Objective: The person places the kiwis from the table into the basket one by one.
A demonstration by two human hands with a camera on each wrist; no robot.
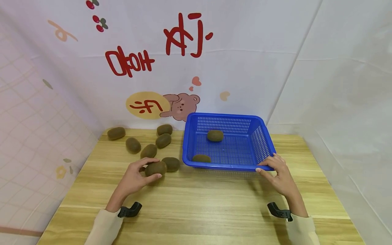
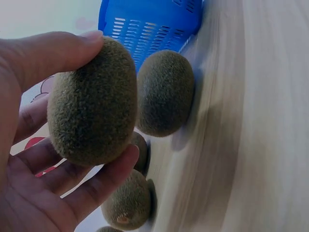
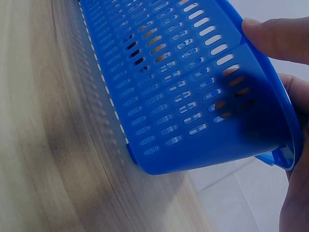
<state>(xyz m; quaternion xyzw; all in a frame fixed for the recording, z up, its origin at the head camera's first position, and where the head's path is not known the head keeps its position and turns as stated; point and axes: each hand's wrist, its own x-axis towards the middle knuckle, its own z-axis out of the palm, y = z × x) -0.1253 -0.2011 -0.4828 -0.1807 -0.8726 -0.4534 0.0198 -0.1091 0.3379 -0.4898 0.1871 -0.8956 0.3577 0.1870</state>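
My left hand point(image 1: 133, 178) holds a brown fuzzy kiwi point(image 1: 156, 168) between thumb and fingers; in the left wrist view this kiwi point(image 2: 94, 104) appears raised off the table. Just beyond it, another kiwi point(image 1: 171, 164) lies on the wood, left of the blue plastic basket point(image 1: 226, 166). My right hand point(image 1: 279, 173) grips the basket's near right corner, with the thumb on the outer side of the rim point(image 3: 263, 58). Inside the basket, one kiwi point(image 1: 215, 135) lies toward the back, and a second kiwi point(image 1: 201, 158) sits by the near left wall, partly hidden.
Several loose kiwis lie at the back left of the wooden table point(image 1: 196, 211), among them one kiwi point(image 1: 116, 133) near the far left corner and another kiwi point(image 1: 164, 129) close to the back edge. A printed white cloth point(image 1: 245, 61) hangs behind the table and along its sides.
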